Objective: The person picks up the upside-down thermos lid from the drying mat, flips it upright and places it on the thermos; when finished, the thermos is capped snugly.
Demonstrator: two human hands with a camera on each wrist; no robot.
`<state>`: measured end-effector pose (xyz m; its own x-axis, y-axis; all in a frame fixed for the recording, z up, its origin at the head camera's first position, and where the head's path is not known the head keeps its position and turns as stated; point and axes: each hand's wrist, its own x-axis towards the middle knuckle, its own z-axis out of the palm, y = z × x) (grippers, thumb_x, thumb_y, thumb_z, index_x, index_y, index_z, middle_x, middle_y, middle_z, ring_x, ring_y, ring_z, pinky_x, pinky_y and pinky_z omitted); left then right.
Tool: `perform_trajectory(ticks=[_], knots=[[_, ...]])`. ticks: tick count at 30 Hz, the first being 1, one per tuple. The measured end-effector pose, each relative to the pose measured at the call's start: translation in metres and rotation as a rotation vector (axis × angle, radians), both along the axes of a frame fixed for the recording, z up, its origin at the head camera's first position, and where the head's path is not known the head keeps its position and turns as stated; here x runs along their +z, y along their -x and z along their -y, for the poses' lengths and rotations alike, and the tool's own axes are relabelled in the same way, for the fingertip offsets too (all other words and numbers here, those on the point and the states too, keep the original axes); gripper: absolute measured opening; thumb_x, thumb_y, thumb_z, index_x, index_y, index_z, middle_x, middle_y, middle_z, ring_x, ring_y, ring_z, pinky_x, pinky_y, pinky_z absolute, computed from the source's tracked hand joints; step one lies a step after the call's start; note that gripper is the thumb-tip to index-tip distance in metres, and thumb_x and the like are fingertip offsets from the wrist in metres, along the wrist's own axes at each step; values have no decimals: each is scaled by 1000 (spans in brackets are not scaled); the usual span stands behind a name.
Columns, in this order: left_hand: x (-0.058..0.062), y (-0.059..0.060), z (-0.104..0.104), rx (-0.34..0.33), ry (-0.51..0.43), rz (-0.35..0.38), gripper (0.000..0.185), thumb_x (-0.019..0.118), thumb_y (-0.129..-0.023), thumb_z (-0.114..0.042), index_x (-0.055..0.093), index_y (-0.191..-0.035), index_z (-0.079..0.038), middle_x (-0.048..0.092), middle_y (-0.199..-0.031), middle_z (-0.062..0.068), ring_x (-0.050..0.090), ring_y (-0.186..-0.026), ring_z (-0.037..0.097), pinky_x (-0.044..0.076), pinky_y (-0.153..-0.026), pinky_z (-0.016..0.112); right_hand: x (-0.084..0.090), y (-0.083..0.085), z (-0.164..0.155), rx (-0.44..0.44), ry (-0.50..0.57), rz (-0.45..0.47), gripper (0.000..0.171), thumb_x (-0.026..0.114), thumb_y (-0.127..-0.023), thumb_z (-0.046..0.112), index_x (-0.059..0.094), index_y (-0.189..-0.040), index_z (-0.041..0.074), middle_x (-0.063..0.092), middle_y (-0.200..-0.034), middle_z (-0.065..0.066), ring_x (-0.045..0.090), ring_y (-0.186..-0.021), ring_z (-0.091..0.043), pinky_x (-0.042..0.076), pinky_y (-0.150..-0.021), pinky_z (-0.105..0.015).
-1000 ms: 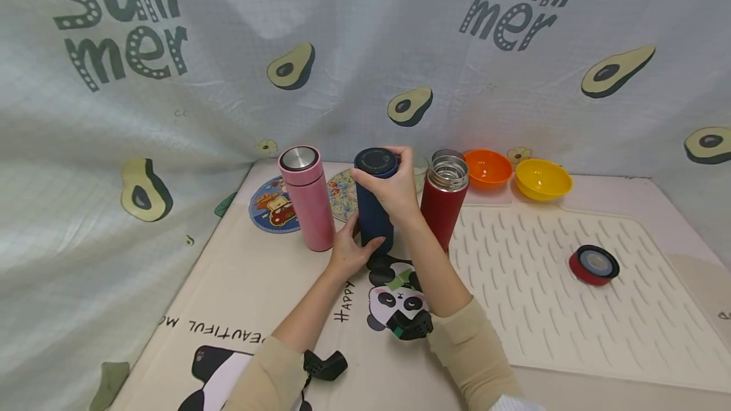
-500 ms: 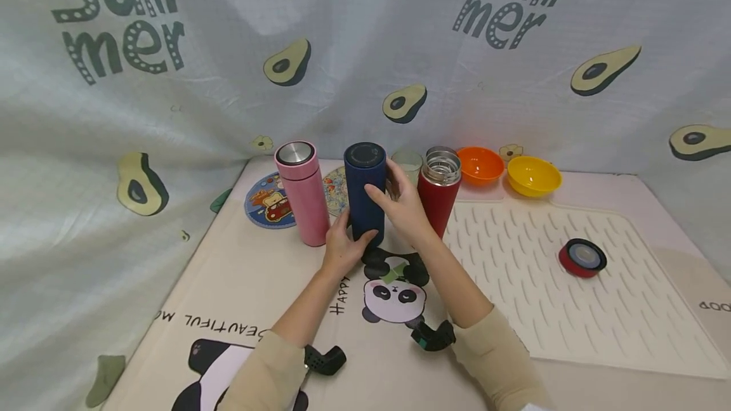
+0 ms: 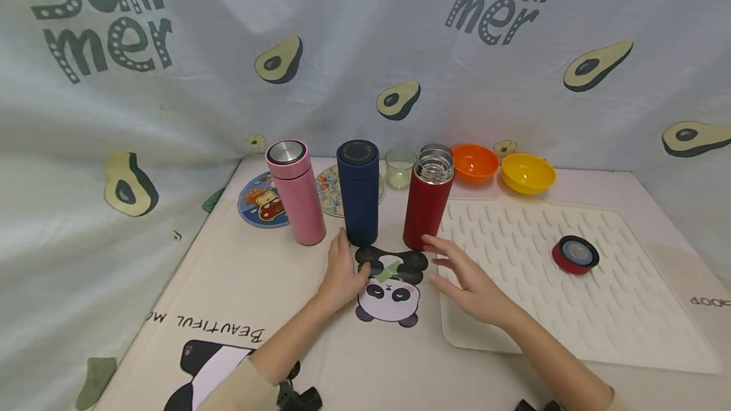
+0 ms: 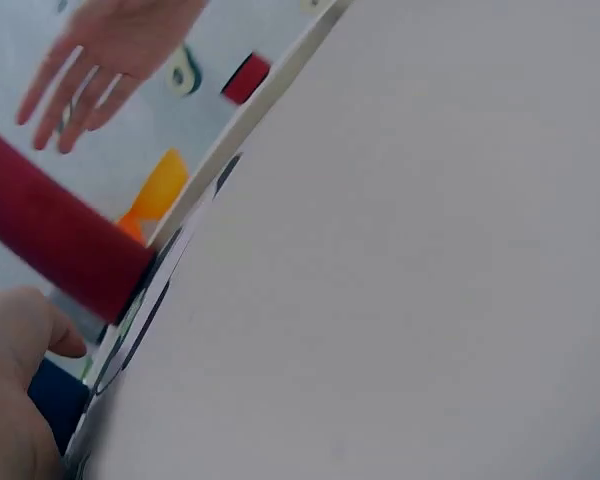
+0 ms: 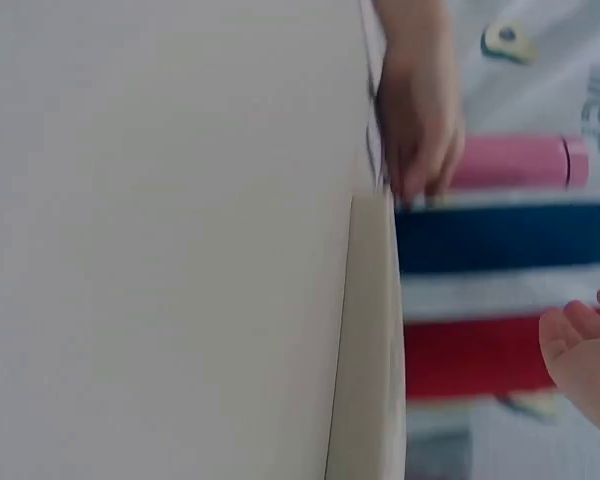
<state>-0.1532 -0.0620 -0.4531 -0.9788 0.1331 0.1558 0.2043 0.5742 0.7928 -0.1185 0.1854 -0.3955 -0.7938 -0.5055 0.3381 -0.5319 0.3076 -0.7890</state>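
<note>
Currently I see my left hand [image 3: 341, 271] released beside the blue flask [image 3: 358, 192] base, my right hand [image 3: 468, 278] released near the red flask [image 3: 427, 198], mid-desk.

A staged tabletop set-up is shown rather than a lived-in room. The back and sides are closed off by a hung cloth backdrop [image 3: 365, 49] printed with avocados and the word "Summer". The table is covered by a panda-print mat [image 3: 240, 297] and a ribbed cream mat [image 3: 571, 297]. Household drinkware is laid out: three flasks, bowls and coasters, as in a recording booth.
</note>
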Motion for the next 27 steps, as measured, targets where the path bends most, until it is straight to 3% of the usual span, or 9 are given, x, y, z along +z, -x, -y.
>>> perform_trajectory(ticks=[5, 9, 11, 14, 16, 18, 20, 22, 27], knots=[[6, -35, -7, -153, 64, 73, 82, 59, -81, -14, 9, -140, 13, 9, -144, 29, 9, -134, 39, 19, -105, 53, -6, -17, -70, -178, -74, -156, 64, 62, -79, -10, 38, -137, 5, 41, -136, -9, 37, -123, -11, 32, -95, -13], [16, -39, -21, -289, 72, 114, 81, 58, -83, -17, 9, -143, 6, 9, -148, 21, 11, -136, 31, 19, -106, 49, -10, -15, -126, -434, -110, -235, 65, 65, -76, -11, 39, -135, -1, 40, -132, -18, 34, -116, -6, 30, -88, -10], [19, -30, -31, -322, 73, 102, 81, 59, -83, -18, 9, -143, 6, 9, -148, 20, 13, -136, 30, 22, -106, 47, -13, -11, -152, -592, -135, -196, 69, 66, -78, -5, 33, -138, -1, 35, -132, -24, 30, -117, -18, 29, -91, -21], [20, -9, -46, -325, 37, 99, 83, 60, -83, -18, 7, -143, 6, 8, -147, 22, 15, -136, 32, 25, -104, 47, -19, -7, -182, -775, -197, -23, 83, 68, -81, 12, 15, -143, -3, 23, -136, -35, 19, -119, -42, 27, -91, -50], [15, 5, -57, -303, -20, 119, 86, 62, -83, -19, 4, -143, 5, 7, -147, 22, 14, -135, 34, 25, -104, 49, -26, -6, -194, -838, -252, 124, 93, 67, -82, 24, 3, -143, -6, 19, -137, -39, 13, -119, -56, 21, -87, -66], [11, 16, -68, -275, -92, 145, 88, 62, -83, -18, 1, -144, 2, 8, -147, 20, 15, -136, 33, 24, -104, 49, -34, -6, -199, -862, -311, 220, 99, 66, -82, 33, -1, -141, -10, 20, -135, -42, 13, -119, -60, 20, -86, -71], [6, 27, -78, -242, -153, 142, 90, 63, -81, -17, 1, -144, 0, 12, -147, 18, 18, -135, 31, 24, -105, 49, -41, -4, -201, -868, -341, 220, 96, 66, -82, 35, 6, -139, -14, 28, -129, -44, 20, -117, -61, 24, -87, -69], [3, 38, -86, -230, -205, 95, 89, 64, -79, -14, 3, -143, -2, 19, -144, 16, 24, -132, 29, 25, -105, 47, -47, -1, -201, -870, -349, 154, 90, 69, -81, 33, 17, -136, -16, 35, -124, -44, 29, -115, -59, 27, -87, -68], [-2, 55, -95, -228, -303, 8, 85, 67, -76, -5, 13, -141, -7, 33, -137, 11, 35, -125, 24, 29, -103, 44, -44, 9, -191, -930, -255, 78, 82, 75, -75, 26, 29, -131, -12, 41, -123, -39, 41, -108, -51, 35, -83, -60]])
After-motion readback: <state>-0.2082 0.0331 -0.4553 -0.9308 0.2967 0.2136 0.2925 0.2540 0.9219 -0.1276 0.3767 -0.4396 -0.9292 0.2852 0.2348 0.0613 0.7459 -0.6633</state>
